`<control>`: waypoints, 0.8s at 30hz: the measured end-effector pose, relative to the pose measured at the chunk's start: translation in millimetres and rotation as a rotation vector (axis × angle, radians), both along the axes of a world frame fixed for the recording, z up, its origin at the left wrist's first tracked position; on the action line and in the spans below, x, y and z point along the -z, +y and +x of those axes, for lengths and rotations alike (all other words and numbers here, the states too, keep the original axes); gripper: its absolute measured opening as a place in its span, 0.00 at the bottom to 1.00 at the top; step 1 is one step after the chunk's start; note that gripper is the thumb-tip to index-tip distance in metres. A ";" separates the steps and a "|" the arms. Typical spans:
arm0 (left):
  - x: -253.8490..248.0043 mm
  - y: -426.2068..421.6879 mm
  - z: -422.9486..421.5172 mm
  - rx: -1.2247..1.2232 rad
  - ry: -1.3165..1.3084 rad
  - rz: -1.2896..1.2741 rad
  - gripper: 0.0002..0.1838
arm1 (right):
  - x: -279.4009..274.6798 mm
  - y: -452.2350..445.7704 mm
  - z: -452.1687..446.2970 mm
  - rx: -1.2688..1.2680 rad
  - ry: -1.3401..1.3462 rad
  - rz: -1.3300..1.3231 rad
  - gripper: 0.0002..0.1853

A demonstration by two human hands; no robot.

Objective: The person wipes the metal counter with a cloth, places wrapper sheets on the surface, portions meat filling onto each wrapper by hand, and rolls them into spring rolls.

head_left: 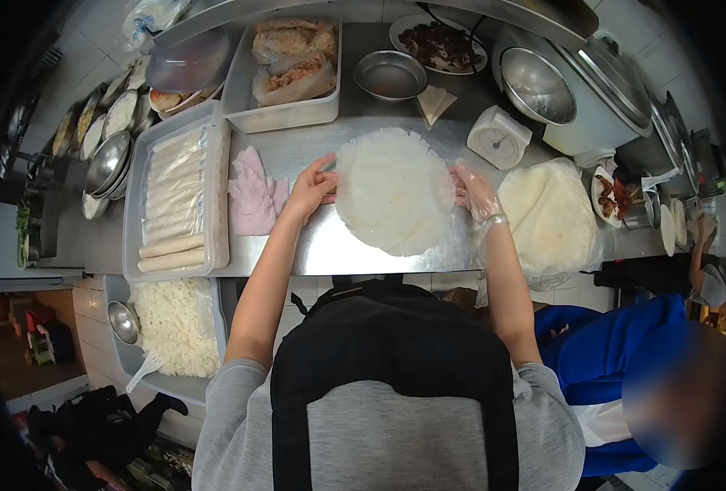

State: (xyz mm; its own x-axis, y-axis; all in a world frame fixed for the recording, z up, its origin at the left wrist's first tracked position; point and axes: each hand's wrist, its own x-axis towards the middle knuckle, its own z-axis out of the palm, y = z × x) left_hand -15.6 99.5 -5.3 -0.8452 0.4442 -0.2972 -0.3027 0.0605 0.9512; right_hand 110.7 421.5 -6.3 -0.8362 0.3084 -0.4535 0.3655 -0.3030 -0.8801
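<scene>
A thin, round, pale spring roll wrapper [396, 192] is spread between my two hands, over the steel counter. My left hand [312, 188], bare, has its fingers closed at the wrapper's left edge. At the right edge is my right hand [476, 192], in a clear plastic glove, with its fingertips on the rim. Whether the wrapper lies fully on the counter or is slightly lifted, I cannot tell. Beside my right hand lies a stack of wrappers [547, 204] on plastic. A pink cloth [252, 192] rests left of my left hand.
A plastic tub [221, 196] of rolled rolls stands at the left, with a tray of white shreds [175, 327] below it. Behind are a bin with bagged filling [297, 119], a steel bowl [390, 75] and a scale [500, 137]. A person in blue [608, 344] is close on the right.
</scene>
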 end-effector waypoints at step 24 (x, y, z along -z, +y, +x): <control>-0.6 -24.7 27.6 0.043 0.797 -0.574 0.17 | -2.0 -17.5 -8.2 -0.095 -0.043 1.178 0.17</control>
State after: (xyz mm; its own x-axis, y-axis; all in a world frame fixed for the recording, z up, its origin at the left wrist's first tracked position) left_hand 11.9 74.8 -4.6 -0.8784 0.4457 0.1727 0.4283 0.5735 0.6983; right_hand 102.5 404.0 -4.2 -0.8693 0.4927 0.0410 0.3787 0.7169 -0.5853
